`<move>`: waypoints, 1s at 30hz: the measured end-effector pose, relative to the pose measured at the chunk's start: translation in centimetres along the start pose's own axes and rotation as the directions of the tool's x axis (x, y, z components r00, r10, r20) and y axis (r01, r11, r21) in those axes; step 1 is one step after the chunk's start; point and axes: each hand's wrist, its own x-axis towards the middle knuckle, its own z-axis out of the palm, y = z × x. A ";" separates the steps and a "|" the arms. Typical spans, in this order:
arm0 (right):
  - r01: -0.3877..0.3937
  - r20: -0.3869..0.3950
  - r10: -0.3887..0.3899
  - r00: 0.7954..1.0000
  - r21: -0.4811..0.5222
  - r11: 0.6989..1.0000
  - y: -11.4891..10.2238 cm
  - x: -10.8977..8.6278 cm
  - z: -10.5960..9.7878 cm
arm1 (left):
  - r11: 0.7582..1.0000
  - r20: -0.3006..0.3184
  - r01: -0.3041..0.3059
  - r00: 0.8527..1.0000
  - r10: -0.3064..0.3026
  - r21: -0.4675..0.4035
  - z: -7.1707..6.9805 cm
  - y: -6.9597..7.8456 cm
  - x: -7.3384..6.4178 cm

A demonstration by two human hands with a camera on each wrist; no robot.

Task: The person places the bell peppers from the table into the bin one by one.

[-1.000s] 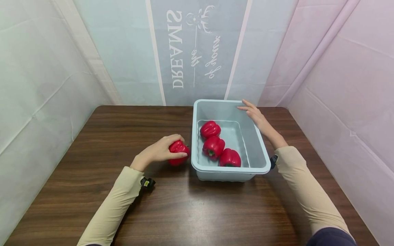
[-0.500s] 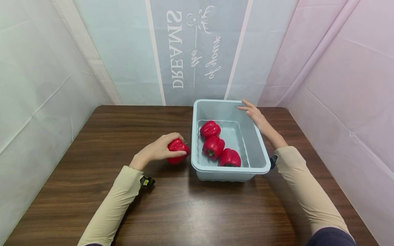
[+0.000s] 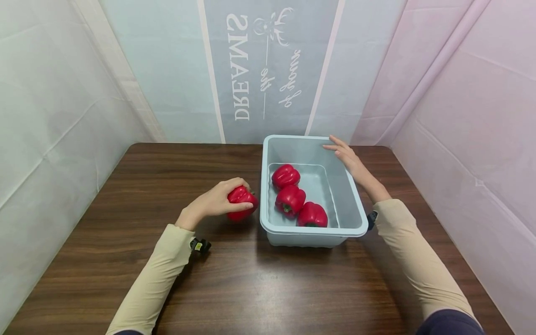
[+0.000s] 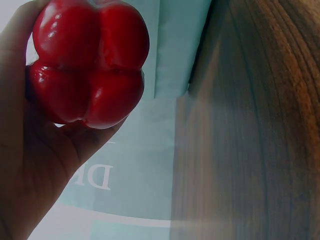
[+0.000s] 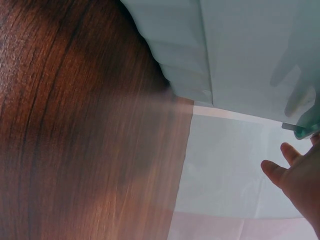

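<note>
In the head view my left hand (image 3: 216,197) grips a glossy red bell pepper (image 3: 243,197) just left of the light blue plastic bin (image 3: 360,228). Up close in the left wrist view, the lobed end of that bell pepper (image 4: 90,65) faces the camera, with thumb and fingers around its sides. It appears raised off the table. Inside the bin lie three more red bell peppers (image 3: 290,201), bunched toward its left and near side. My right hand (image 3: 349,159) rests on the bin's far right rim with its visible fingers fairly straight; the right wrist view catches only part of it.
The bin stands on a dark wood table (image 3: 268,288), near the middle. Behind the table hangs a blue-grey cloth (image 3: 268,70) with mirrored lettering, and pale fabric walls (image 3: 473,139) stand on both sides. Bin walls rise between the left hand's pepper and the others.
My left hand and its bell pepper have shifted slightly up in the head view and a touch left. The bin, the peppers in it and my right hand have stayed put.
</note>
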 end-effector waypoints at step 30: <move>0.019 -0.005 -0.019 1.000 0.026 0.999 -0.1 0.1 0.0 | 1.000 -0.030 0.008 1.000 -0.008 -0.009 -1.2 0.4 0.2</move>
